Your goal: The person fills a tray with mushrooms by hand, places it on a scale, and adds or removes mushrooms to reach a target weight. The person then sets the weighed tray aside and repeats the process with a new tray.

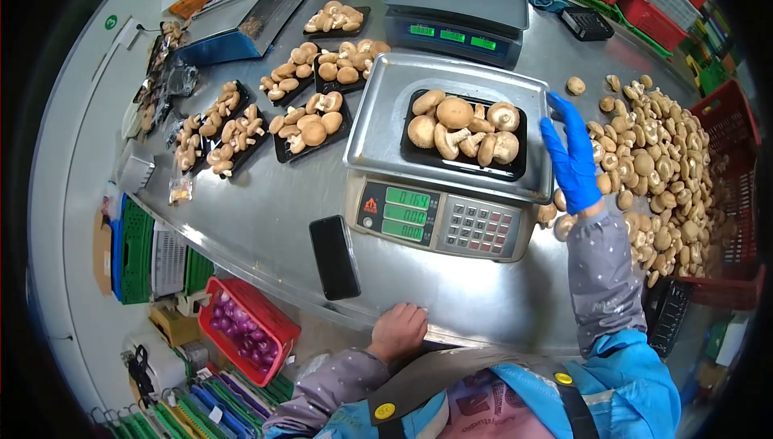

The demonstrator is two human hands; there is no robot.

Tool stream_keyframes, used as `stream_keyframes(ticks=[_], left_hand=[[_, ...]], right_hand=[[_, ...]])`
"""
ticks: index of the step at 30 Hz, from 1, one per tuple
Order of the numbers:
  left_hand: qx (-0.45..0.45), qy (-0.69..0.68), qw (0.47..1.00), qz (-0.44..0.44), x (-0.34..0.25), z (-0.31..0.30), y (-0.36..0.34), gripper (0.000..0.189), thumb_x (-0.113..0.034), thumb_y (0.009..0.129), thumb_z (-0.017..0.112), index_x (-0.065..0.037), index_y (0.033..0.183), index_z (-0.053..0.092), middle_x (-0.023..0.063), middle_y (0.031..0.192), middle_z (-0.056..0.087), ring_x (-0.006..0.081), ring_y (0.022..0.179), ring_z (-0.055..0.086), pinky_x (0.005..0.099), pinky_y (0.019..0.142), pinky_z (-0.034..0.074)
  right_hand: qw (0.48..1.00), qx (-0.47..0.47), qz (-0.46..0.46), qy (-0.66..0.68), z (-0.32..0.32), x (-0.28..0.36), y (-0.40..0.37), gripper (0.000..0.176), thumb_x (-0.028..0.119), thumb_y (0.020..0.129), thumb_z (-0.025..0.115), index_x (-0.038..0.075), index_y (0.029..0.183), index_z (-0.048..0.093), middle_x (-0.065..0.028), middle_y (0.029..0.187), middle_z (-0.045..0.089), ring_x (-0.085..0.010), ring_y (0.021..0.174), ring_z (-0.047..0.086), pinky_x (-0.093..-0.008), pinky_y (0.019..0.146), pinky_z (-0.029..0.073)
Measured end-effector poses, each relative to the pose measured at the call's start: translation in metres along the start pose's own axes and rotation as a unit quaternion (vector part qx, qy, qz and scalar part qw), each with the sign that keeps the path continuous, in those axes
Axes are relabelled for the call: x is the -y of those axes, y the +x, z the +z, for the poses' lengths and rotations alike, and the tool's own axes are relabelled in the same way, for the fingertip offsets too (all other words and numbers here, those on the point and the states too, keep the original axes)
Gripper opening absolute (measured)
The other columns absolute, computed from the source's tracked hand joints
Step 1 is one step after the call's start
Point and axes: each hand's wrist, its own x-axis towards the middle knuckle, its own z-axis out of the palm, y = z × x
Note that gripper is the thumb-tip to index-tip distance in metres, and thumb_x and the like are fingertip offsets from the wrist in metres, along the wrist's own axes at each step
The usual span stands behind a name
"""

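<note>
My right hand (573,157), in a blue glove, is held beside the right edge of the steel scale pan (378,149), its fingers stretched out and nothing in them. On the pan lies a black tray (419,155) filled with several brown mushrooms (455,113). The scale's green display (408,197) reads about 0.164 on its top line. My left hand (400,332), bare, rests at the table's near edge with its fingers curled in and no object visible in it. A black phone (333,258) lies left of the scale, nearer to that hand.
A heap of loose mushrooms (656,165) covers the right side, beside a red crate (745,189). Filled mushroom trays (310,125) stand on the left. Behind is a second scale (455,4); co-workers' hands show at the far edge. A red basket of purple produce (282,334) stands below.
</note>
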Motion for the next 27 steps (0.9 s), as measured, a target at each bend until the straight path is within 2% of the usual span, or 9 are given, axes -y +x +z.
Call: stream_keyframes(ticks=[2, 4, 9, 14, 16, 19, 22, 24, 27], left_hand=[[0.021, 0.001, 1.0, -0.012, 0.001, -0.003, 0.003, 0.01, -0.013, 0.072, 0.056, -0.006, 0.079, 0.056, 0.0067, 0.071, 0.051, 0.0234, 0.068, 0.052, 0.0327, 0.057, 0.045], [0.05, -0.223, 0.963, -0.139, 0.004, -0.011, 0.015, 0.015, -0.014, 0.079, 0.053, -0.002, 0.088, 0.057, 0.011, 0.083, 0.057, 0.0271, 0.079, 0.055, 0.033, 0.063, 0.046], [-0.22, -0.378, 0.875, -0.209, 0.05, -0.082, 0.117, 0.02, -0.009, 0.083, 0.047, 0.001, 0.099, 0.055, 0.0118, 0.087, 0.061, 0.019, 0.074, 0.059, 0.0297, 0.067, 0.047], [-0.178, -0.255, 0.937, -0.16, 0.102, -0.122, 0.212, 0.034, -0.006, 0.082, 0.049, 0.006, 0.113, 0.046, 0.0114, 0.095, 0.057, 0.0132, 0.076, 0.056, 0.0247, 0.067, 0.046], [0.004, -0.348, 0.909, -0.229, 0.113, -0.11, 0.237, 0.04, -0.003, 0.078, 0.051, 0.008, 0.115, 0.042, 0.0142, 0.099, 0.056, 0.0151, 0.071, 0.058, 0.0235, 0.06, 0.047], [0.067, -0.341, 0.911, -0.221, 0.105, -0.099, 0.257, 0.045, 0.001, 0.075, 0.051, 0.01, 0.117, 0.038, 0.0168, 0.102, 0.054, 0.0164, 0.064, 0.059, 0.0229, 0.053, 0.048], [0.033, -0.313, 0.924, -0.218, 0.097, -0.087, 0.26, 0.047, 0.003, 0.075, 0.047, 0.008, 0.12, 0.034, 0.0208, 0.106, 0.051, 0.0204, 0.061, 0.059, 0.0252, 0.052, 0.051], [-0.028, -0.351, 0.91, -0.219, 0.094, -0.078, 0.256, 0.05, 0.004, 0.076, 0.043, 0.006, 0.124, 0.03, 0.0229, 0.11, 0.048, 0.0233, 0.07, 0.06, 0.0272, 0.053, 0.052], [-0.034, -0.597, 0.764, -0.241, 0.08, -0.109, 0.238, 0.05, 0.008, 0.076, 0.036, 0.0, 0.125, 0.026, 0.0209, 0.112, 0.045, 0.0249, 0.088, 0.055, 0.0288, 0.059, 0.052]], right_hand=[[0.998, 0.009, 0.055, 0.009, -0.015, -0.001, -0.017, 0.04, 0.019, 0.085, 0.055, 0.006, 0.121, 0.045, -0.0101, 0.113, 0.052, -0.0205, 0.097, 0.051, -0.0307, 0.085, 0.041], [0.985, 0.02, 0.159, 0.059, -0.026, 0.0, -0.029, 0.038, 0.018, 0.086, 0.053, 0.006, 0.121, 0.045, -0.0084, 0.114, 0.051, -0.0163, 0.092, 0.05, -0.0286, 0.082, 0.042], [0.983, 0.006, 0.172, 0.062, -0.043, 0.003, -0.032, 0.04, 0.02, 0.087, 0.052, 0.007, 0.124, 0.043, -0.0062, 0.114, 0.05, -0.0127, 0.087, 0.048, -0.027, 0.079, 0.042], [0.975, 0.065, 0.191, 0.088, -0.025, 0.023, -0.029, 0.047, 0.024, 0.086, 0.054, 0.007, 0.127, 0.039, -0.0113, 0.118, 0.048, -0.0122, 0.086, 0.05, -0.0267, 0.078, 0.042], [0.95, 0.109, 0.274, 0.103, -0.015, 0.035, -0.023, 0.054, 0.027, 0.085, 0.055, 0.007, 0.13, 0.035, -0.0151, 0.12, 0.046, -0.0137, 0.088, 0.051, -0.0286, 0.078, 0.043], [0.943, 0.137, 0.281, 0.114, 0.007, 0.008, -0.023, 0.062, 0.032, 0.084, 0.056, 0.009, 0.134, 0.027, -0.0201, 0.122, 0.044, -0.0201, 0.096, 0.051, -0.0333, 0.081, 0.043], [0.907, 0.153, 0.345, 0.188, 0.014, 0.02, -0.017, 0.068, 0.037, 0.083, 0.057, 0.011, 0.135, 0.022, -0.0206, 0.122, 0.043, -0.0266, 0.105, 0.049, -0.0344, 0.084, 0.042], [0.913, 0.115, 0.34, 0.192, 0.018, 0.03, -0.017, 0.068, 0.036, 0.082, 0.058, 0.012, 0.135, 0.022, -0.0191, 0.12, 0.045, -0.0256, 0.103, 0.049, -0.0337, 0.083, 0.043], [0.916, 0.101, 0.333, 0.201, 0.021, 0.053, -0.011, 0.064, 0.032, 0.083, 0.056, 0.013, 0.135, 0.023, -0.0156, 0.118, 0.045, -0.0227, 0.1, 0.051, -0.0329, 0.078, 0.044]])
